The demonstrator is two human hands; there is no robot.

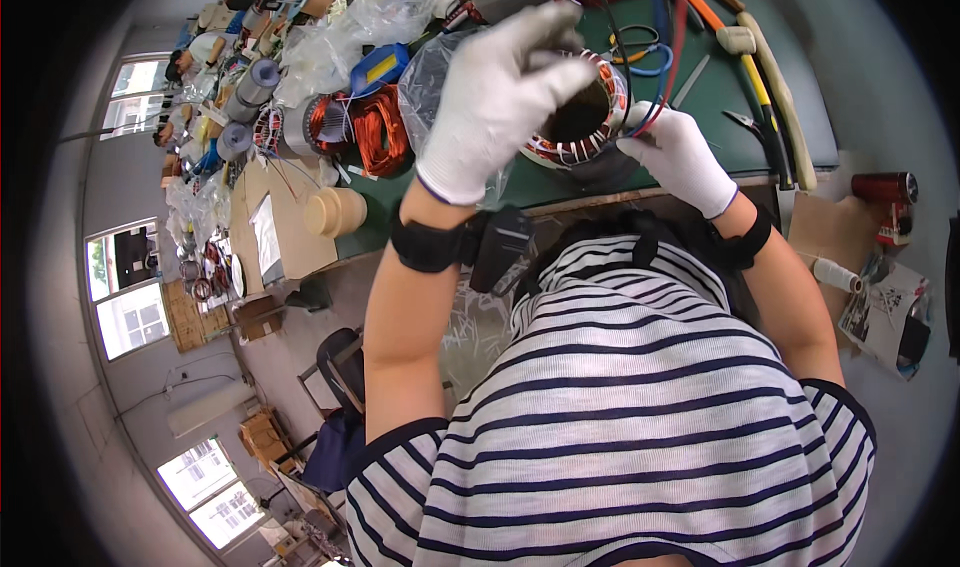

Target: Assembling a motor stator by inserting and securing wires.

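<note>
A motor stator (618,102) with copper windings and white lacing around its rim stands on the green bench in front of me. My left hand (490,97), in a white glove, is raised over the stator's left side. Its fingers are apart and slightly blurred, with nothing visible in them. On the stator's right side, my right hand (685,162), also gloved, has thumb and fingers closed at the rim. They pinch the red and black lead wires (660,102), which rise past the far edge of the view. The fingertips are partly hidden by the stator.
Blue-handled scissors (655,59), pliers (742,120) and a mallet (738,40) lie right on the green bench (800,97). Orange copper coils (382,132), a blue-yellow box (380,69) and plastic bags (330,57) crowd the left. A cream plastic cup (335,212) stands near the left edge.
</note>
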